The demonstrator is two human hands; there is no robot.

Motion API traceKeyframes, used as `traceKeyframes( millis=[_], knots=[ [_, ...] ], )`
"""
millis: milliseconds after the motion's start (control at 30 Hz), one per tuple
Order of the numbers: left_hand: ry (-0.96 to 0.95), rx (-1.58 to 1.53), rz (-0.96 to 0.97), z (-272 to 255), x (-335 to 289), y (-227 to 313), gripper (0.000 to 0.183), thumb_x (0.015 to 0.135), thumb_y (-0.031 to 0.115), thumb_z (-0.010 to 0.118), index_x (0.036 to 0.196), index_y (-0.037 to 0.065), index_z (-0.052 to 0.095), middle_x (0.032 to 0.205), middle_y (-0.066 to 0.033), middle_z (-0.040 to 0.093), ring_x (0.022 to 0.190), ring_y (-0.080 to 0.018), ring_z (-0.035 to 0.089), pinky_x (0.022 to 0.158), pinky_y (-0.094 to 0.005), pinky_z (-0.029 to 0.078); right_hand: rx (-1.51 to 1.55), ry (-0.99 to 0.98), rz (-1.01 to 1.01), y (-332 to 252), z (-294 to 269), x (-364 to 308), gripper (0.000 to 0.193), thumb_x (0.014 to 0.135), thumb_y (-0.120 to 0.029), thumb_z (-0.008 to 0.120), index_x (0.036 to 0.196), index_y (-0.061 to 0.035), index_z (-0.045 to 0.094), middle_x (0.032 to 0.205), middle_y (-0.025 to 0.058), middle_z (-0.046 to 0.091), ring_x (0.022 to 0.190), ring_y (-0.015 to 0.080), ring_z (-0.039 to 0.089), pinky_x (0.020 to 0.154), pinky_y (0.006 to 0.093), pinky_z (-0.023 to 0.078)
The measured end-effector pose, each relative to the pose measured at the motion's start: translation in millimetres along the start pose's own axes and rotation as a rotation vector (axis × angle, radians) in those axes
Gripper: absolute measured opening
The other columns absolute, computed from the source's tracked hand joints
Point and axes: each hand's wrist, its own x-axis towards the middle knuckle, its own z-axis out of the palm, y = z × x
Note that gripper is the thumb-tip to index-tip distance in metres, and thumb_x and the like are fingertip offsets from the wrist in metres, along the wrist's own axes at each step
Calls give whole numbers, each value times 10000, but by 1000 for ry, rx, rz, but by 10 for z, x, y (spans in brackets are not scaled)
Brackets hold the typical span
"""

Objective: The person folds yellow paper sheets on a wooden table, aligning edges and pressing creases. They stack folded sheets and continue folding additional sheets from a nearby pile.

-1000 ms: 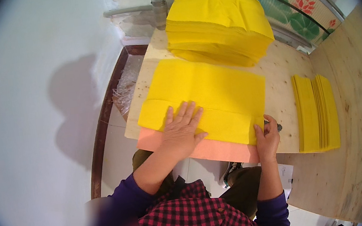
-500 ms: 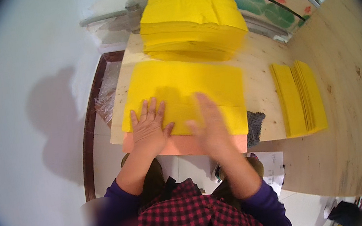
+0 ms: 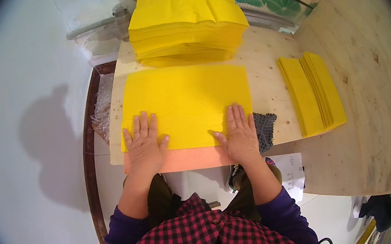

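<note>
Both hands, left hand (image 3: 144,146) and right hand (image 3: 240,135), press flat with fingers together (gripping nothing) on the near edge of the yellow sheet (image 3: 185,98), whose long axis runs left-right.

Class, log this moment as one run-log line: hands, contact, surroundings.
left hand: flat on yellow sheet | right hand: flat on same sheet | under sheet: orange board | behind: tall yellow stack | right: folded pile

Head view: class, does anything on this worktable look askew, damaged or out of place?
Nothing stands out. Both hands, left hand and right hand, lie flat on the yellow sheet, which sits square on the orange board. The tall yellow stack and the folded pile look tidy.
</note>
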Motion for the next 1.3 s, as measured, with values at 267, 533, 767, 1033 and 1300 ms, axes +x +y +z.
traceKeyframes(
  millis=[267, 533, 767, 1033, 1300],
  knots=[
    [-18, -155, -208, -19, -80, -534, 727, 972, 409, 473, 1531, 21, 216, 1610, -149, 187, 1496, -290, 153, 1199, -509, 82, -27, -42, 50, 55, 10, -6, 903, 931, -656, 388, 1550, -42, 152, 1618, 131, 165, 1505, 228, 115, 1210, 464, 66],
    [66, 13, 26, -472, 34, 78, 712, 962, 304, 518, 1533, 18, 203, 1600, -157, 217, 1494, -282, 163, 1206, -492, 66, -10, -42, 54, 57, -18, -10, 911, 927, -654, 399, 1546, -31, 156, 1617, 137, 166, 1504, 235, 125, 1205, 482, 69],
    [-80, -135, 210, -30, 189, 730, 690, 976, 415, 457, 1527, 55, 252, 1608, -125, 212, 1497, -266, 155, 1204, -498, 66, -49, -25, 32, 110, 26, -7, 909, 932, -640, 411, 1544, -21, 151, 1617, 154, 153, 1505, 259, 114, 1200, 501, 83],
    [59, -64, -76, -2, 99, -113, 701, 984, 435, 430, 1530, 40, 236, 1609, -118, 210, 1494, -265, 163, 1205, -504, 69, -97, -110, 147, 117, -147, -16, 877, 944, -589, 434, 1533, 7, 173, 1613, 188, 137, 1505, 280, 105, 1197, 507, 82],
    [61, -41, -66, -21, 106, -108, 678, 991, 407, 433, 1522, 26, 251, 1600, -135, 229, 1490, -275, 177, 1202, -508, 76, 169, 10, -312, -1084, 56, 152, 786, 955, -494, 479, 1523, -8, 234, 1604, 170, 195, 1494, 290, 164, 1197, 501, 115]
  ],
)
